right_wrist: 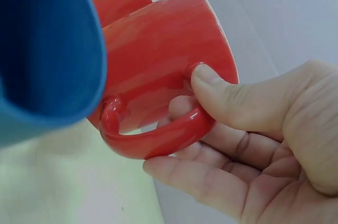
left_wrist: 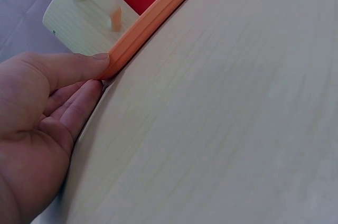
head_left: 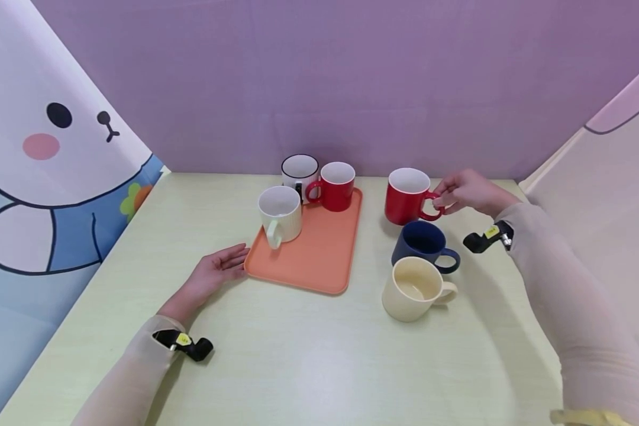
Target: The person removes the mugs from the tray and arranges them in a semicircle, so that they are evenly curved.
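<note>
My right hand [head_left: 471,192] pinches the handle of a red mug [head_left: 399,201] with a white inside. In the right wrist view, the thumb lies on top of the red handle [right_wrist: 153,142] and the fingers curl beneath it. At the near left corner of an orange tray [head_left: 319,266], my left hand [head_left: 215,275] holds the rim between thumb and fingertips. Three mugs stand upright toward the tray's back: a ribbed white mug [head_left: 284,207], a white mug with a black rim [head_left: 298,171] and a smaller red mug [head_left: 338,189].
In front of the held mug stands a dark blue mug [head_left: 418,242], with a cream mug [head_left: 410,293] close before it. Both handles point right. A purple cloth backdrop [head_left: 351,89] rises behind the pale table [head_left: 309,367]; printed cloth [head_left: 42,236] hangs at the left.
</note>
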Motion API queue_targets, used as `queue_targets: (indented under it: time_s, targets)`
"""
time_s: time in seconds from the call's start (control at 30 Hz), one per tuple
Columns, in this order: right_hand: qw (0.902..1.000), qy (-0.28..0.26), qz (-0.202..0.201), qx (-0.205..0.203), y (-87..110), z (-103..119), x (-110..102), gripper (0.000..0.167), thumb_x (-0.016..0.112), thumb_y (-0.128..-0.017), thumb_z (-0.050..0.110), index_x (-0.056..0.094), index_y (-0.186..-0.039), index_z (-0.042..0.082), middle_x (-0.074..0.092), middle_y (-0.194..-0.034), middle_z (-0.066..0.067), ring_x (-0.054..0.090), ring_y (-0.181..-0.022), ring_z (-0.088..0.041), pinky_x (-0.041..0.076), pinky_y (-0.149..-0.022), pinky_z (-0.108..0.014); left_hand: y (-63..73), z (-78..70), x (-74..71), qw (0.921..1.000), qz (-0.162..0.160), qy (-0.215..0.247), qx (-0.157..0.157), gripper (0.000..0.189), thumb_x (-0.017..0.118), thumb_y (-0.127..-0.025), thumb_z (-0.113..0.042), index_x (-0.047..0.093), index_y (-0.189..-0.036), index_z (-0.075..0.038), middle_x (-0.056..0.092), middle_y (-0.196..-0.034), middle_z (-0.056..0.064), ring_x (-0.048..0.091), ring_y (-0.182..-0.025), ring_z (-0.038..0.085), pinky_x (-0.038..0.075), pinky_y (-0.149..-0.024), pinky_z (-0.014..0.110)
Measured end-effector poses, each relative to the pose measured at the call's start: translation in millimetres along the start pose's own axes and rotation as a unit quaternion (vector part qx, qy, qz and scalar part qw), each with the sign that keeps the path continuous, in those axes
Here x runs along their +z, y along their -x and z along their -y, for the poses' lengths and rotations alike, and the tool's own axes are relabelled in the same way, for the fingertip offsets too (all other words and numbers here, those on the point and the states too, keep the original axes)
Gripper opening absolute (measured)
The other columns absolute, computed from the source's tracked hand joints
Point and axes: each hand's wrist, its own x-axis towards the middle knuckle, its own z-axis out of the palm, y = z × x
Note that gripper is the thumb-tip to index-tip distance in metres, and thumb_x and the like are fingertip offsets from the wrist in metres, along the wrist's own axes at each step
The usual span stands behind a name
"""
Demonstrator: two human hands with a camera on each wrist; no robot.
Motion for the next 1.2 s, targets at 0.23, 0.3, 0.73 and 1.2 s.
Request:
queue_targets:
  time_s: [0.23,0.3,0.73,1.2]
  targets:
    - [0.9999,-0.004,-0.002,0.011,8.4,-17,-7,0.019,0.068,-0.092,0.0,0.065,-0.104,-0.014,0.07,-0.087,-0.009,0.066,-0.078,-0.021,0.063,-0.071,-0.036,1.3,0.1,0.8,1.0,-0.001,0.001,0.002,0.066,0.061,-0.093,0.01,0.031,-0.151,0.008,0.04,-0.149,0.029,0.05,-0.131,0.029,0.05,-0.098,0.024]
    - [0.9999,-0.006,-0.002,0.011,11.7,-21,-9,0.019,0.068,-0.092,0.0,0.065,-0.104,-0.014,0.07,-0.088,-0.009,0.067,-0.078,-0.02,0.063,-0.072,-0.037,1.7,0.3,0.9,1.0,0.0,0.003,0.004,0.066,0.061,-0.093,0.01,0.031,-0.151,0.008,0.04,-0.15,0.029,0.05,-0.131,0.028,0.05,-0.098,0.024]
    - [0.9993,-0.031,-0.005,0.023,32.7,-55,-17,0.024,0.067,-0.093,0.002,0.061,-0.109,-0.016,0.069,-0.089,-0.007,0.067,-0.078,-0.018,0.062,-0.076,-0.038,0.4,-0.7,1.2,0.9999,0.002,-0.008,0.007,0.065,0.061,-0.093,0.008,0.031,-0.151,0.008,0.04,-0.15,0.028,0.046,-0.133,0.035,0.05,-0.098,0.024]
    - [0.9975,-0.061,-0.015,0.032,50.2,-78,-18,0.021,0.068,-0.093,0.001,0.063,-0.107,-0.014,0.068,-0.088,-0.004,0.068,-0.078,-0.018,0.062,-0.076,-0.036,1.7,-1.3,1.9,0.9999,0.0,-0.009,0.008,0.066,0.062,-0.093,0.008,0.031,-0.151,0.008,0.04,-0.15,0.027,0.049,-0.132,0.03,0.05,-0.098,0.023]
